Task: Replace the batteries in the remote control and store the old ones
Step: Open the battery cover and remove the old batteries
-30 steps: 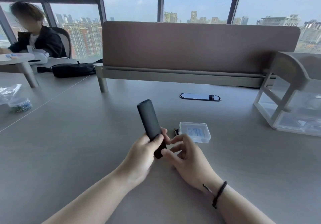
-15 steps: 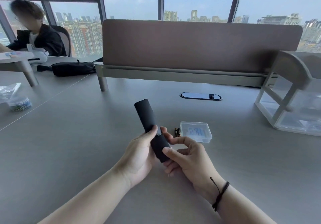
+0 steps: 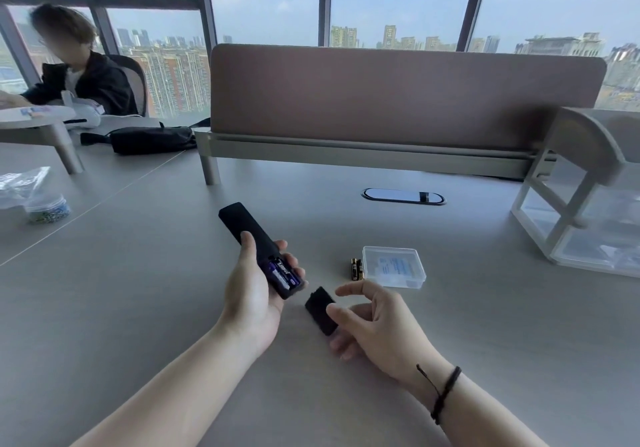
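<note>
Black remote (image 3: 258,249) lies gripped in the left hand (image 3: 251,294), fingers (image 3: 290,258) curled round its open battery bay. The right hand (image 3: 377,322) pinches the loose cover (image 3: 320,309); beyond its fingertips, spare batteries (image 3: 356,268) touch a clear case (image 3: 394,266) on the bench (image 3: 138,290).

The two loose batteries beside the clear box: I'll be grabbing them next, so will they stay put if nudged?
Probably not. The two batteries are smooth cylinders lying on their sides on the flat table, so a sideways nudge would likely roll them. The clear box close beside them may stop rolling that way. They look small and rigid, best pinched.
</note>
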A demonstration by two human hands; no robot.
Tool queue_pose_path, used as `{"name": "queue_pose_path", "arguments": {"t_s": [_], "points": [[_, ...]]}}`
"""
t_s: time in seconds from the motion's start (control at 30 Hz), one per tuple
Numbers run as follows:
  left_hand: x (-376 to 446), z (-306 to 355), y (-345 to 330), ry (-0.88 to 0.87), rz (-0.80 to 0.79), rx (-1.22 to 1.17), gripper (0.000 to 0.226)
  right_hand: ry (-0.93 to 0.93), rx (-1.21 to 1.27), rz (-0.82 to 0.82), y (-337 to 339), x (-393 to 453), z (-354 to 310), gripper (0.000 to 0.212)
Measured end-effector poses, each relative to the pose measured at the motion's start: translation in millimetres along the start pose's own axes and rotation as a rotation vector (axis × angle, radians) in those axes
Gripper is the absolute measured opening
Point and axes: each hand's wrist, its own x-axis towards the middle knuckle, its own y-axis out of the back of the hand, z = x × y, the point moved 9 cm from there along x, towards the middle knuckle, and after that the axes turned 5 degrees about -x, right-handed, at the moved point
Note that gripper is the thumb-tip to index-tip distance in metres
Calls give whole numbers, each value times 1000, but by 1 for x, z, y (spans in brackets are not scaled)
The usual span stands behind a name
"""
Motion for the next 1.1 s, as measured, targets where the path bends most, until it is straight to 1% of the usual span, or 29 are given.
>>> {"name": "queue_pose_path", "arguments": {"t_s": [0.07, 0.13, 0.17, 0.23, 0.3, 0.37, 0.4, 0.47, 0.53, 0.63, 0.7, 0.8, 0.87, 0.97, 1.1], "points": [[-4, -2, -8, 13, -64, 19, 61, 14, -12, -32, -3, -1, 0, 34], [-10, -6, -17, 35, -138, 41, 64, 51, -132, -46, -4, -2, -1, 43], [-12, -9, -21, 48, -173, 52, 65, 81, -198, -51, -4, -3, -4, 44], [-15, -13, -26, 77, -230, 69, 65, 143, -298, -34, -4, -5, -10, 39], [-17, -18, -28, 110, -268, 88, 63, 191, -345, 34, 1, -5, -16, 23], [-19, -22, -29, 141, -301, 121, 60, 230, -308, 144, 13, -6, -24, 6], [-21, -25, -31, 153, -321, 139, 59, 243, -261, 188, 18, -7, -28, 2], [-26, -30, -36, 165, -374, 160, 58, 257, -156, 226, 26, -10, -33, 17], [-32, -35, -42, 160, -435, 160, 58, 238, -104, 200, 23, -10, -31, 28], [-40, -41, -48, 162, -498, 197, 57, 241, -193, 157, 13, -7, -24, 42], [-43, -45, -50, 181, -522, 224, 54, 257, -192, 113, 8, -6, -23, 36], [-42, -47, -47, 204, -520, 244, 56, 249, -18, -9, 0, -7, -26, 19], [-41, -48, -48, 215, -537, 253, 57, 218, 58, -37, -1, -8, -25, 10], [-41, -51, -49, 243, -567, 285, 56, 209, 75, -21, 1, -7, -24, 17], [-44, -53, -51, 250, -577, 290, 50, 224, 59, -10, 3, -7, -26, 21]]}}
